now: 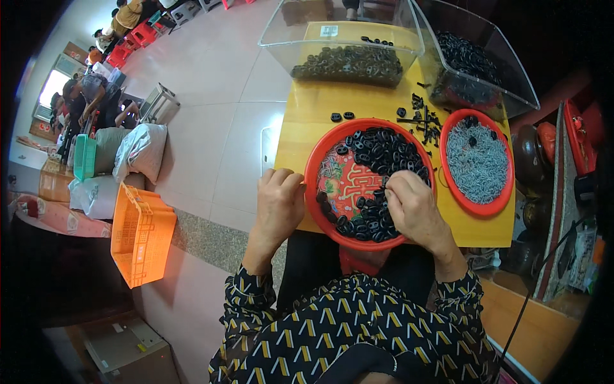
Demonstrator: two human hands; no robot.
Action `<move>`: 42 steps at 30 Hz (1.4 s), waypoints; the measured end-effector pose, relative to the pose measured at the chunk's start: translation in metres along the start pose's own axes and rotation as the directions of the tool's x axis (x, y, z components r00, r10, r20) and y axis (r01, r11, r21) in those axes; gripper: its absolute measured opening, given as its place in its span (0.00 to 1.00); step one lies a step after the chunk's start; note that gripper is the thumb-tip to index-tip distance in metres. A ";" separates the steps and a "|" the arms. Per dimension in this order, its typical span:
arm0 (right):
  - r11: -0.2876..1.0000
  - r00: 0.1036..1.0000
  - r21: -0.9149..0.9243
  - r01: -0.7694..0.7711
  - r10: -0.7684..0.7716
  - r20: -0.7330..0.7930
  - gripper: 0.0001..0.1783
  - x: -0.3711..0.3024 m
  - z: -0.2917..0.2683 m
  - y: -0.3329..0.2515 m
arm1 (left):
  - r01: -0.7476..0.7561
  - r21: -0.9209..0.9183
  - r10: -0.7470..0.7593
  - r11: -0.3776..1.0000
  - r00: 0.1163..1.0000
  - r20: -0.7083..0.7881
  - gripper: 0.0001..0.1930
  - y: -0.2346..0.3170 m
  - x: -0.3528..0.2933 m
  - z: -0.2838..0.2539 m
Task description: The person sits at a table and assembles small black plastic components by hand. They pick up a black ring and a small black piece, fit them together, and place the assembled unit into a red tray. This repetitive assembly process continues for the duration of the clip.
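"Hands first: where are they?"

"Left hand [279, 203] near the middle of the frame, just beside the left rim of a round red plastic basin with a patterned floor [348, 187]. Right hand [412, 203] over the lower right part of that basin."

"And each grip?"

"The left one is curled in, thumb close to the forefinger. The right one is bunched, its fingertips drawn together and pointing down at the heap. I cannot tell whether either has hold of anything."

"What is the heap?"

"Small black oval pieces with holes [382, 146], piled along the top, right and bottom of the basin, with the floor showing at left. Two more sit on the yellow bench [297, 144], above the basin's upper left rim."

"Anything to the right?"

"A second red plastic basin [484, 208] full of slim silvery metal parts [476, 168], a few black pieces on top. Dark slender parts [427, 123] lie scattered between the basins."

"Top of the frame?"

"Two clear plastic bins, one at upper centre [339, 46], the other at upper right, both holding black parts."

"Left side?"

"An orange slatted plastic crate [150, 221] on the floor."
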State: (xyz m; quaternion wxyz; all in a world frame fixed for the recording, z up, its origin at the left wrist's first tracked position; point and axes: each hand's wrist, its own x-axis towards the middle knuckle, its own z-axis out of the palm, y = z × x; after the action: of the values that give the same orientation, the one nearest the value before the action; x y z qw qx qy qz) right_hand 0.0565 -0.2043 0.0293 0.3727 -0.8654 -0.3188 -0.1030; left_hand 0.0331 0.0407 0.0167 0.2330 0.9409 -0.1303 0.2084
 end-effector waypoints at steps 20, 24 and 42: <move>0.980 0.972 0.174 -0.096 0.130 -0.196 0.06 -0.034 0.023 -0.013 | -0.237 0.139 0.217 0.961 0.965 0.144 0.07 0.004 0.025 0.073; 0.960 0.964 0.222 -0.170 0.209 -0.162 0.09 -0.040 0.021 -0.015 | -0.188 0.199 0.146 0.962 0.967 0.209 0.12 0.015 0.028 0.067; 0.965 0.981 0.261 -0.029 0.077 -0.176 0.11 -0.044 0.022 -0.012 | -0.111 0.171 0.066 0.979 0.967 0.245 0.21 0.031 0.018 0.058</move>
State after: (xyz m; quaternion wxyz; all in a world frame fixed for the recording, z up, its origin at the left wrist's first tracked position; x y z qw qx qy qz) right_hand 0.0136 -0.2031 0.0020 0.5122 -0.8047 -0.2701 -0.1307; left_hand 0.0577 -0.0168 -0.0095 0.1187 0.9697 -0.1796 0.1154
